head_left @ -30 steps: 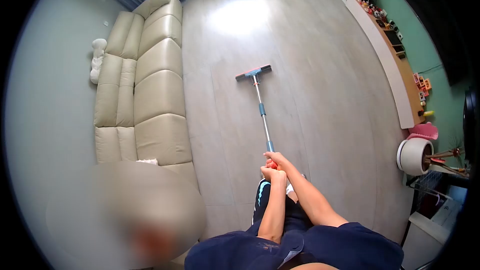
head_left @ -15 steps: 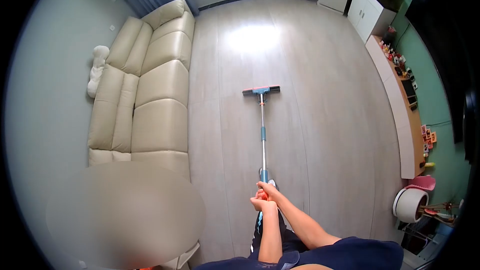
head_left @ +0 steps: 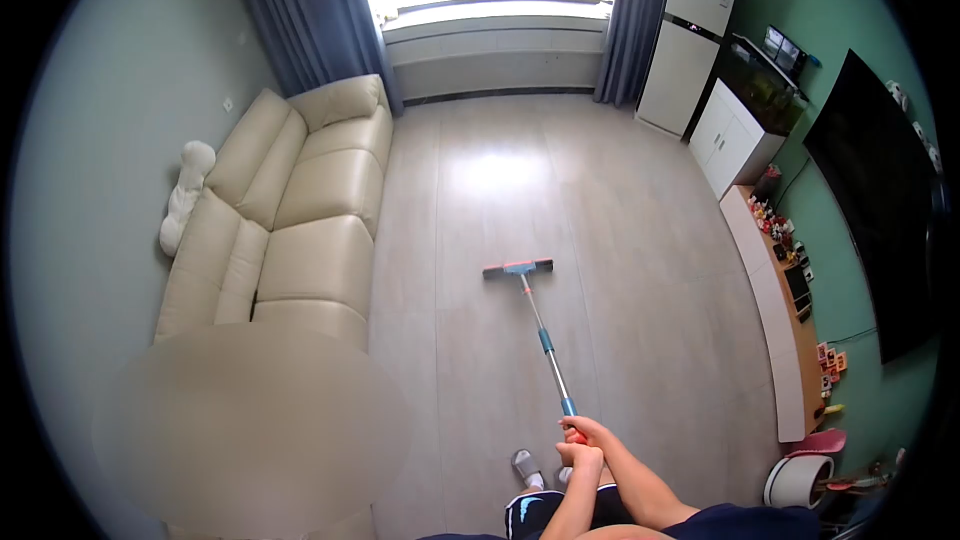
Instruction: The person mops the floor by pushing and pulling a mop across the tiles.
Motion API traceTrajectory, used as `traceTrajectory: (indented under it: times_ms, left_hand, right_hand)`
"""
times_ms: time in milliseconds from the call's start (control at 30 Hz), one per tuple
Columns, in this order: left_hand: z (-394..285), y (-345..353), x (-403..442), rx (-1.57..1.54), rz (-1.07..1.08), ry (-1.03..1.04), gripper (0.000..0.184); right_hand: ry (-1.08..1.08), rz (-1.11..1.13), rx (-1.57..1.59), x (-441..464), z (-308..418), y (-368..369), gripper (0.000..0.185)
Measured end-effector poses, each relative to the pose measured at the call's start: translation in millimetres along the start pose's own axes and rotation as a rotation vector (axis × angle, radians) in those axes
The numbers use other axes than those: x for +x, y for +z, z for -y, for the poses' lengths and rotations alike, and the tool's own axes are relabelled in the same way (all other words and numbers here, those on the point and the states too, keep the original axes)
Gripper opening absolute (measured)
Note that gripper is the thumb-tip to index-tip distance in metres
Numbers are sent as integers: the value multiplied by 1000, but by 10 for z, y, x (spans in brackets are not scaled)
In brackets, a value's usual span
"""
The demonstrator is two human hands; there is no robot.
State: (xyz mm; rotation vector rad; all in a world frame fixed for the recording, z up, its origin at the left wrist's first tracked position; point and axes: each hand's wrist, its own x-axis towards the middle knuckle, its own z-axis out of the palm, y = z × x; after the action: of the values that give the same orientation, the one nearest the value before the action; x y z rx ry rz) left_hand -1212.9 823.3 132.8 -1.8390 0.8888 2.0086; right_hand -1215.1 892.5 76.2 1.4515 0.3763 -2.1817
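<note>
A long-handled mop (head_left: 556,370) leans away from me, with a silver pole, blue grips and an orange-red part near my hands. Its wide, flat blue head (head_left: 518,268), with a pink strip and dark ends, rests on the floor ahead. My right hand (head_left: 588,430) is closed round the upper handle just below the blue grip. Right below it, my left hand (head_left: 580,455) is also wrapped round the handle, close against the right one. The handle's end is hidden by my hands.
A beige sofa (head_left: 310,260) runs along the left wall. On the right stand a low TV cabinet (head_left: 765,310) with small items, a white planter (head_left: 798,480), a white cabinet (head_left: 735,140) and a tall air conditioner (head_left: 690,50). My slippered foot (head_left: 527,467) is below.
My view has tilted up, showing the window and more of the TV. My hands and the mop handle's near end have shifted right, so the pole now slants. Both hands keep their grip.
</note>
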Motion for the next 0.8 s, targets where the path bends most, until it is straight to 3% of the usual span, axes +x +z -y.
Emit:
traceTrajectory:
  times_ms: [133, 300, 433, 467, 567, 800]
  left_hand:
    - [-194, 430, 63, 34, 28, 15, 14]
    - [-509, 1054, 254, 32, 44, 71, 15]
    - [-629, 1641, 386, 40, 53, 111, 16]
    - [-645, 1819, 421, 47, 61, 120, 16]
    - [-576, 2324, 434, 87, 79, 129, 17]
    - [-523, 3335, 180, 156, 86, 166, 18]
  right_hand:
    - [-98, -33, -70, -88, 322, 130, 18]
    - [40, 62, 6, 169, 720, 291, 12]
    - [22, 68, 0, 396, 961, 654, 15]
    - [17, 27, -1, 435, 1083, 774, 25]
    - [-95, 28, 8, 579, 1512, 926, 18]
    - [-96, 82, 59, 745, 2685, 1659, 20]
